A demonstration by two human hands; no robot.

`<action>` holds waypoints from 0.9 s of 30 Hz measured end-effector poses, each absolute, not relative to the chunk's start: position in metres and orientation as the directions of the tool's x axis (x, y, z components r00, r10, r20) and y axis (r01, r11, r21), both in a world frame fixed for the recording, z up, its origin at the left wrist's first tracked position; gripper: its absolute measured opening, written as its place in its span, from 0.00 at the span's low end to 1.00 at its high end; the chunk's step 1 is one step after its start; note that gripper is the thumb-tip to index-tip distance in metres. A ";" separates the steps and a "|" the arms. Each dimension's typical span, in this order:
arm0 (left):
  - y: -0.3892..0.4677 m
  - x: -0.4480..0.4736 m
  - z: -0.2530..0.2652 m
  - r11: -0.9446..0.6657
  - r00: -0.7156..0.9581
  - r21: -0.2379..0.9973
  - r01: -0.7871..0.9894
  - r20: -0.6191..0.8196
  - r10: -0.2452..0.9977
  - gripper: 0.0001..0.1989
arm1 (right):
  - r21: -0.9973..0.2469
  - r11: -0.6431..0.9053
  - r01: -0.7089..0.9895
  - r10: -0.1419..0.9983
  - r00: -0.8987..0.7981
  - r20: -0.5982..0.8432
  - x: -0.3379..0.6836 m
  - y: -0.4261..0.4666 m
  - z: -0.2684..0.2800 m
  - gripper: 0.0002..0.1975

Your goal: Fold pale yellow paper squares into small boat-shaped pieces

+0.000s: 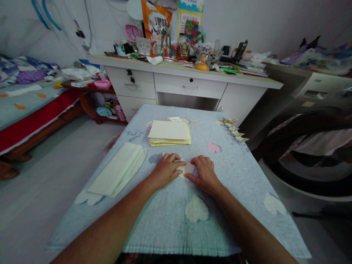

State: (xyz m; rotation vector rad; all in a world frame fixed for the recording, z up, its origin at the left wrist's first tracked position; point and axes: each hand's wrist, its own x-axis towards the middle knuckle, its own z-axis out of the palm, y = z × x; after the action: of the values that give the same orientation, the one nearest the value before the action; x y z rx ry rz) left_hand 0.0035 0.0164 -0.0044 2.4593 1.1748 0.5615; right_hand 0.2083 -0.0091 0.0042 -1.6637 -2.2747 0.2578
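While the left hand [165, 171] and right hand [205, 173] touch opposite sides of a small white paper [189, 168] on blue heart-patterned cloth [165, 227], whether pinching I cannot tell, long pale folded sheets [118, 170] lie left of that paper, a rectangular cream-and-yellow paper stack [169, 131] beyond it, and pointed paper shapes [238, 134] farther off to its right.

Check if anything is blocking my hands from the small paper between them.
Nothing visible is in the way: your left hand and right hand both touch the small paper. The paper stack lies farther back.
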 end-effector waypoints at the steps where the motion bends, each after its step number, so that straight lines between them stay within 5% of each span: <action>1: 0.016 0.004 -0.004 -0.592 0.576 0.462 0.660 0.196 0.794 0.19 | -0.316 0.290 0.903 0.956 -0.258 0.140 0.209 -0.008 0.003 0.20; 27: 0.012 0.006 -0.003 -0.595 0.563 0.396 0.700 0.208 0.800 0.20 | -0.307 0.113 0.945 0.989 -0.077 0.127 0.211 0.002 0.005 0.04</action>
State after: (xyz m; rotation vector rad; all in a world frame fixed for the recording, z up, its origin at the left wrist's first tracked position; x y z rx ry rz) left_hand 0.0060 0.0123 -0.0029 2.5301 1.2432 0.5374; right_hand 0.2113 0.0017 0.0054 -1.8994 -2.0958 0.2073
